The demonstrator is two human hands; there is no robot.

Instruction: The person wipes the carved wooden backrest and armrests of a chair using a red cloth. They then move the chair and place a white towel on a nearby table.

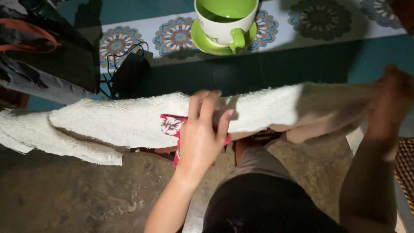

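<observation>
— While the cream towel (129, 123) is stretching across the lap, what is each hand doing?
— The left hand (202, 133) is lying flat, fingers spread, pressing the towel by its red floral label (170, 125), probably steadying it. The right hand (390, 103) is pinching the far end, blurred.
— Anything beyond?
— A green-and-white cup (226, 21) is sitting on a green saucer (202, 43), on a patterned runner (172, 34).

Beyond the hands, the teal table (379, 56) carries a patterned runner (280, 32); a green saucer (202, 41) with a cup (225, 19) stands on it, a black adapter (129, 71) beside.
</observation>
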